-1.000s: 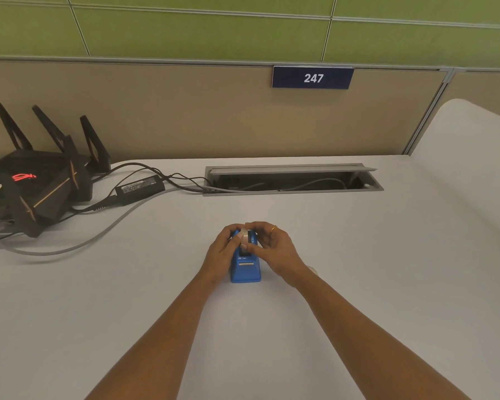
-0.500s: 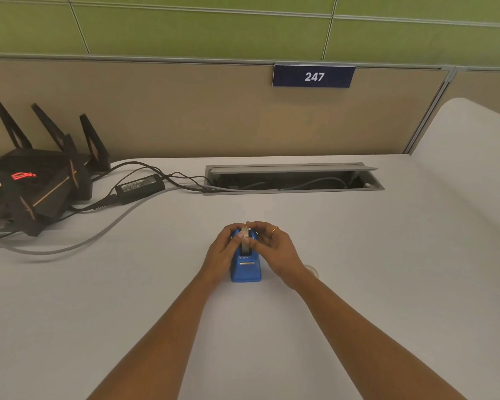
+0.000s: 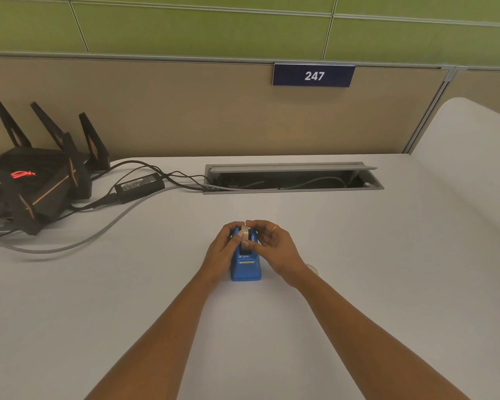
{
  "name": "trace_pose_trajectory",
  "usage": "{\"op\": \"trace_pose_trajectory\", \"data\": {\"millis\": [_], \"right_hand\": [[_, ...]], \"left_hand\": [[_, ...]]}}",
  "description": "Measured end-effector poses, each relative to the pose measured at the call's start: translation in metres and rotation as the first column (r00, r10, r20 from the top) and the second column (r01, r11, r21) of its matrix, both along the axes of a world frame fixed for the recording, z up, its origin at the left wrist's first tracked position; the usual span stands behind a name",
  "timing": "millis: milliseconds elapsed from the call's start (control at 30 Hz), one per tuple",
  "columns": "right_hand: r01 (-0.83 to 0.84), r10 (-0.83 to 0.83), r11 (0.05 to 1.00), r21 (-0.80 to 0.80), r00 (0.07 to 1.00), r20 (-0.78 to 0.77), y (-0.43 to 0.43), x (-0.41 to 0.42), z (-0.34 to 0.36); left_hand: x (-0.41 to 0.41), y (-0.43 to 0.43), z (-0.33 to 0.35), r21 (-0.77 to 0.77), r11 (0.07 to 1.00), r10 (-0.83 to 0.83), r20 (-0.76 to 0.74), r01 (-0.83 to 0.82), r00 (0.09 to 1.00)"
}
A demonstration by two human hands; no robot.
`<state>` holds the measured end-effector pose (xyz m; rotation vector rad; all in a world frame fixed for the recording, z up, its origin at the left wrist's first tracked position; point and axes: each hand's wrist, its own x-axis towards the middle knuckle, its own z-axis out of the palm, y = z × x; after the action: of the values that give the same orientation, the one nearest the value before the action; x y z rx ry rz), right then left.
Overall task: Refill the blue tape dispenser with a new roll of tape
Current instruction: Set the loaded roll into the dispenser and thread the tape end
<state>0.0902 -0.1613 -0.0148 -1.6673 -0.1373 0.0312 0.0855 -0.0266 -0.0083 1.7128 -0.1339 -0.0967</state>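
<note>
Mid-frame on the surface (image 3: 358,284), both hands pinch the tape roll (image 3: 244,232) over the blue dispenser (image 3: 246,268): left hand (image 3: 224,251), right hand (image 3: 274,249). Tilted, it'd probably jam instead of seating.

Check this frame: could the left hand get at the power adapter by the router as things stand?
Probably yes. The left hand is busy on the tape roll over the blue dispenser, but only bare desk and a grey cable lie between it and the power adapter.
</note>
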Motion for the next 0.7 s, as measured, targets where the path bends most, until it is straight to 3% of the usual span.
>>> {"op": "trace_pose_trajectory", "data": {"millis": [700], "right_hand": [[0.034,-0.033,0.999,0.025,0.999,-0.018,0.0032,-0.0009,0.0000]], "left_hand": [[-0.0006,-0.0003,0.0024,0.051,0.999,-0.001,-0.015,0.001,1.000]]}}
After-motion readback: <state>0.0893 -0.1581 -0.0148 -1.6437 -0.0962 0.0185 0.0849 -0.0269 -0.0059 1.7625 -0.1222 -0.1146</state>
